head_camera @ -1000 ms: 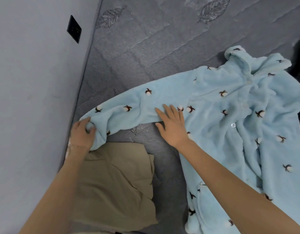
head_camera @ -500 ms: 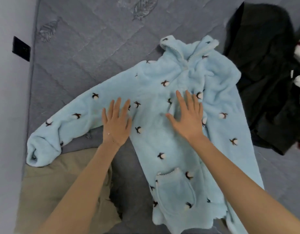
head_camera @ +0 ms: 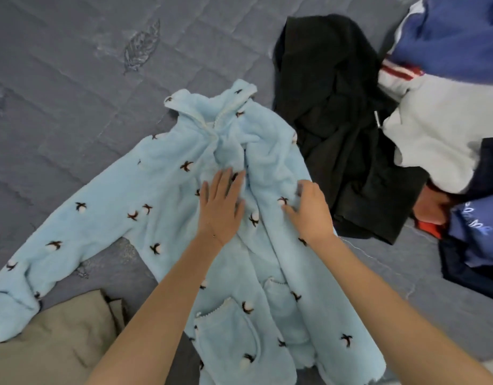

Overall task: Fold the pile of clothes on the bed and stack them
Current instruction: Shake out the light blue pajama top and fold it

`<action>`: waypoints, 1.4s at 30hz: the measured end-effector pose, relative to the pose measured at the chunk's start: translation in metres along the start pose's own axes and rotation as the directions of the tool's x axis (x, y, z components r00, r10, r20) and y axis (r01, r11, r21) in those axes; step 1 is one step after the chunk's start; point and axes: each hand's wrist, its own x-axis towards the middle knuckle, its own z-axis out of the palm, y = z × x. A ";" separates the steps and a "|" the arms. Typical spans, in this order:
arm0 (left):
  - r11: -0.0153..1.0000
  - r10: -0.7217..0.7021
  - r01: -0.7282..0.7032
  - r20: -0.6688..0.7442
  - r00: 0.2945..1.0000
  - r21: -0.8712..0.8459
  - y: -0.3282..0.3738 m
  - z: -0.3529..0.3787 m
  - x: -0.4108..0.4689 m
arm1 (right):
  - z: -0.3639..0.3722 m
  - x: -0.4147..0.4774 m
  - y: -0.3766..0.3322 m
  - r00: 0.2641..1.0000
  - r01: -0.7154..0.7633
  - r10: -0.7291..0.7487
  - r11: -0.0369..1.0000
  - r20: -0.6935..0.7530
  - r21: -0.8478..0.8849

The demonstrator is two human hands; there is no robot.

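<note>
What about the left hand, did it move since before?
Yes. From the sleeve cuff beside the khaki garment, the left hand moved right onto the chest of the blue robe.
</note>
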 end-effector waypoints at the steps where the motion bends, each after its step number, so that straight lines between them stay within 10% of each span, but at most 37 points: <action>1: 1.000 0.011 -0.011 -0.005 1.000 0.000 0.008 0.001 0.005 | -0.004 0.003 0.002 0.999 -0.020 0.019 0.999 0.027 0.049; 7: 0.956 0.257 -0.254 -0.003 0.966 0.143 0.057 -0.006 0.053 | -0.037 0.010 0.010 0.989 0.151 -0.148 0.967 -0.027 0.207; 12: 0.908 0.400 -0.408 0.084 0.912 0.100 0.103 -0.021 0.090 | -0.073 0.009 0.028 0.999 0.017 -0.029 0.928 0.028 0.373; 16: 0.922 0.298 -0.319 -0.123 0.946 -0.221 0.143 -0.034 0.105 | -0.106 0.012 0.038 0.987 -0.158 0.150 0.842 0.059 0.516; 23: 0.707 -0.053 -0.113 -0.211 0.976 -0.698 0.188 -0.061 0.144 | -0.152 0.017 0.096 0.831 -0.405 0.129 0.807 0.541 0.430; 28: 0.940 0.185 -0.230 -0.190 0.964 -0.253 0.189 -0.056 0.157 | -0.172 0.017 0.102 0.965 -0.234 0.145 0.855 0.220 0.463; 32: 0.866 0.466 -0.424 0.118 0.877 -0.266 0.228 -0.052 0.150 | -0.213 0.035 0.092 0.994 -0.082 0.111 0.835 -0.021 0.545; 36: 0.798 0.559 -0.493 0.119 0.821 -0.345 0.273 -0.046 0.157 | -0.238 0.046 0.096 0.998 -0.057 0.057 0.854 0.015 0.517; 42: 0.739 0.331 -0.284 -0.037 0.943 -0.611 0.296 -0.046 0.179 | -0.255 0.046 0.134 0.964 -0.177 0.077 0.899 0.254 0.400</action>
